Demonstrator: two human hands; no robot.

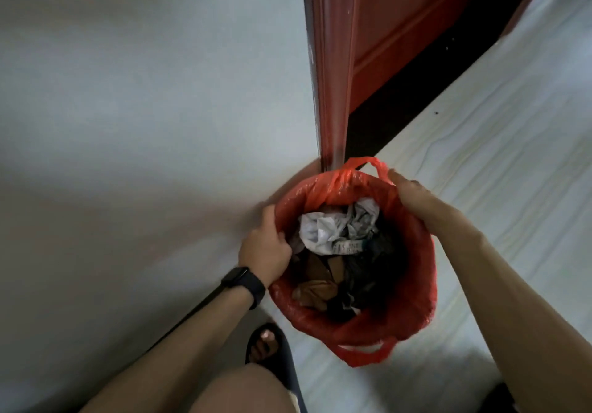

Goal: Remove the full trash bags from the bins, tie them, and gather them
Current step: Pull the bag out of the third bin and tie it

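Observation:
A red plastic trash bag (413, 287) lines a round bin that it hides, standing on the floor by the wall. Inside lie white crumpled plastic (333, 227), brown scraps and dark waste. My left hand (266, 246), with a black watch on the wrist, grips the bag's left rim with curled fingers. My right hand (413, 195) grips the far right rim beside one red handle loop (368, 164). A second handle loop (368, 350) hangs over the near side.
A pale wall (144, 124) fills the left. A red-brown door frame (330, 92) and door (400, 28) stand behind the bin. White tile floor (512, 140) runs to the right. My foot in a dark sandal (269, 345) is just left of the bin.

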